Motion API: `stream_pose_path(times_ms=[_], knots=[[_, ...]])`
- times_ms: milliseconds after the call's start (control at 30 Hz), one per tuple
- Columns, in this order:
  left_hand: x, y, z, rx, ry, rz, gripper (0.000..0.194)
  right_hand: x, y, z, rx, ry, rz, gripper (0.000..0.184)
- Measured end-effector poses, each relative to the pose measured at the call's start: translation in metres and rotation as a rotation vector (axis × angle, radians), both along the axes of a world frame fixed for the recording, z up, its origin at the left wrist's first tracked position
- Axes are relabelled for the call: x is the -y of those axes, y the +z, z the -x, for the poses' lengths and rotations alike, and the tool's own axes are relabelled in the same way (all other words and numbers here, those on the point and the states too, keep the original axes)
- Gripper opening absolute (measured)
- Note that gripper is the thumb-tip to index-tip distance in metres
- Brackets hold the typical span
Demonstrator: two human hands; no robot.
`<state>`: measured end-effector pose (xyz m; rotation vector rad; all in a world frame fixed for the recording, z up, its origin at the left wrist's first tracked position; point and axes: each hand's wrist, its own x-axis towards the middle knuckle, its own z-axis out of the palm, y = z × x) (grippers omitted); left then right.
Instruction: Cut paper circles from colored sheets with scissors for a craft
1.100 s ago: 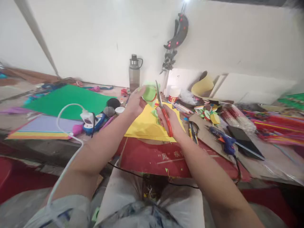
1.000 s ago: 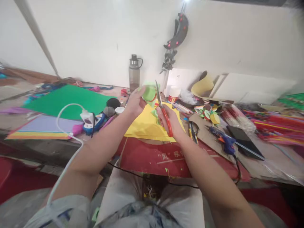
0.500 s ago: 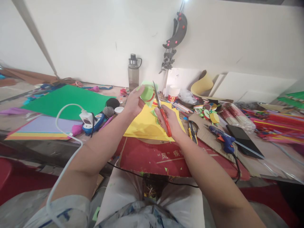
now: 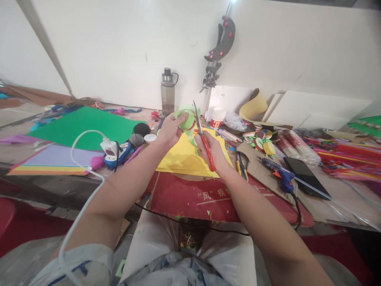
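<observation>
Pinched in my left hand (image 4: 172,130) is a light green round paper piece (image 4: 187,120) with green paper standing out past its edge and a bit of red showing at its lower right. My right hand (image 4: 212,150) grips red-handled scissors (image 4: 208,149), blades pointing up and away. The blades stand beside the right edge of the green piece; whether they touch it I cannot tell. Under both hands lie yellow paper sheets (image 4: 178,159), on top of a red cardboard sheet (image 4: 184,198).
Right of my hands lie a utility knife (image 4: 241,166), a blue glue gun (image 4: 284,178) and a phone (image 4: 306,176). A bottle (image 4: 168,93) and a paper cup (image 4: 218,117) stand behind. To the left are green paper (image 4: 86,127) and a power strip (image 4: 117,154) with a white cable.
My left hand has turned the green piece and shifted it slightly right and down, its thumb or a finger now lying over its face. The scissors have barely moved.
</observation>
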<state>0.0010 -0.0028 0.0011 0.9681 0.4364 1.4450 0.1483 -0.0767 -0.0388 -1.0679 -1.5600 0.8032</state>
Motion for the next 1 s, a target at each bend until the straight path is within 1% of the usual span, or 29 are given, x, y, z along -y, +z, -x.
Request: stream_pose_path(times_ms=[167,433,533,667,867,1000], knots=[[0.000,0.001,0.000,-0.014,-0.010,-0.011,0.023,0.005,0.004,0.001,-0.055,-0.005,0.048,0.052],[-0.002,0.001,0.004,-0.041,-0.006,-0.048,0.027,0.007,0.005,0.000,-0.056,-0.003,0.048,0.050],[-0.002,0.002,0.006,-0.045,-0.019,-0.048,0.025,0.009,0.008,0.000,-0.032,-0.015,0.036,0.051],[-0.002,0.004,0.008,-0.054,-0.005,-0.014,0.026,0.011,0.012,0.000,0.037,-0.035,0.015,0.053],[-0.001,0.004,0.007,-0.103,-0.008,-0.031,0.029,0.010,0.010,0.002,-0.018,0.020,0.052,0.056],[-0.001,0.003,0.007,-0.106,-0.012,-0.040,0.028,0.009,0.008,0.001,-0.029,0.012,0.051,0.055]])
